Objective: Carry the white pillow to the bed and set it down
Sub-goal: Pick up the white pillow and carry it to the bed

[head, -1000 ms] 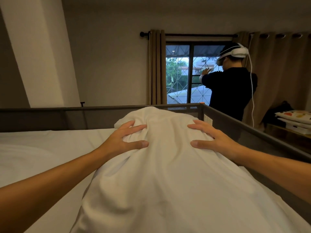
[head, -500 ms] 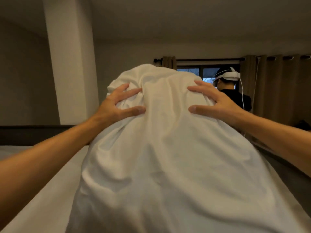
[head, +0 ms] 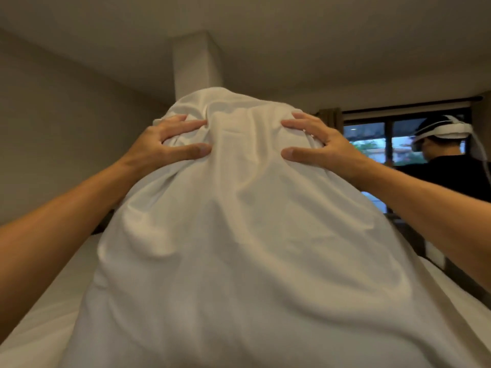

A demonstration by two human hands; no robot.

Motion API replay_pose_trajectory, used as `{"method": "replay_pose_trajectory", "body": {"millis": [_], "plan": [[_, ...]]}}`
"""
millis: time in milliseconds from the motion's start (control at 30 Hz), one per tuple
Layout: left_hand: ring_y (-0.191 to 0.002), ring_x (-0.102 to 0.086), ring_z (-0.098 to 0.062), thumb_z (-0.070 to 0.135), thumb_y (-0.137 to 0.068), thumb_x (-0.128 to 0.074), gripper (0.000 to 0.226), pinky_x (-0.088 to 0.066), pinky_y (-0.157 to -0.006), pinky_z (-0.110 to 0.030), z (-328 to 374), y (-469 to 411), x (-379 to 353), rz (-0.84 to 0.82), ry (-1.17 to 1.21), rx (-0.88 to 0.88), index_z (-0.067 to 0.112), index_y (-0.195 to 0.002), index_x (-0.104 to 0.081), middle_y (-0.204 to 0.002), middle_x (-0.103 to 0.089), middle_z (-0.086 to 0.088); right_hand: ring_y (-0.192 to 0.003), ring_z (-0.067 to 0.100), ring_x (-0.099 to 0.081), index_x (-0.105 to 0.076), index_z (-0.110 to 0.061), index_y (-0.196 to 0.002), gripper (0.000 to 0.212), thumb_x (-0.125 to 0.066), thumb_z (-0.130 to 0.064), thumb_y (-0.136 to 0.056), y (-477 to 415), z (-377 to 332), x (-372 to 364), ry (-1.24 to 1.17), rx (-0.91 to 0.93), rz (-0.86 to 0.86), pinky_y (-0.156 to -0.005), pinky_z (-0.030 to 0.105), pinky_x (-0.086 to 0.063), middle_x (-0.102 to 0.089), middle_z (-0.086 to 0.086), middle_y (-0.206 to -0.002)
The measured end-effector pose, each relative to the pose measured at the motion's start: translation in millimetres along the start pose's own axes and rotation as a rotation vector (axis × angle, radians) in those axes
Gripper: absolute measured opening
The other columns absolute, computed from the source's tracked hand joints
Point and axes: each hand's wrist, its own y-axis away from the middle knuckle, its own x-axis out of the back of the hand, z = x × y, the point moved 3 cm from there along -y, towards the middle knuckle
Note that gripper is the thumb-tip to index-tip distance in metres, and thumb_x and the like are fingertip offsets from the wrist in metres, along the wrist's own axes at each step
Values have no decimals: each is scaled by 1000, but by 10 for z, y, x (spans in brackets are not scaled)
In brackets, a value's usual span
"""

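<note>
The white pillow (head: 239, 235) fills most of the view, raised on end, its far end held up near the ceiling line and its near end dropping out of frame toward the person. Below it lies the bed (head: 45, 301), pale on both sides, with a dark bed rail (head: 435, 256) along the right. The left hand (head: 162, 147) and right hand (head: 324, 144) each clamp a side of the far end, fingers (head: 186, 126) spread and pressed into the cover, thumbs on the near face, fabric bunched between. The likely trouble: the loose cover could slide over the filling, so the bulk sags out from under the fingers, or the pillow, blocking the view, could land across the rail below and right of the fingers. A bystander (head: 449, 160) in a headset stands beyond the right fingers
</note>
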Motion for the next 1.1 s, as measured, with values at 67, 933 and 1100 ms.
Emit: {"method": "replay_pose_trajectory", "body": {"millis": [67, 933, 1100], "plan": [[-135, -33, -2, 60, -49, -74, 72, -26, -111, -29, -19, 159, 197, 40, -52, 39, 46, -119, -61, -148, -39, 14, -136, 3, -38, -59, -41, -128, 70, -80, -51, -62, -93, -20, -222, -58, 20, -46, -106, 24, -31, -35, -16, -151], [-131, -30, 0, 63, -48, -70, 61, -23, -105, -26, 1196, 3479, 2664, 524, -758, 602, 60, -108, -58, -150, -36, 12, -137, -4, -26, -52, -43, -133, 67, -77, -48, -71, 54, -2386, -3503, -711, 431, -674, -107, 22, -22, -28, -19, -154], [-130, -32, 1, 65, -49, -70, 62, -23, -103, -23, 1070, 4221, 3067, 544, -815, 667, 59, -110, -57, -147, -35, 18, -138, -3, -27, -51, -45, -134, 73, -77, -54, -66, 480, -2760, -4270, -731, 416, -698, -111, 24, -23, -27, -21, -154]]}}
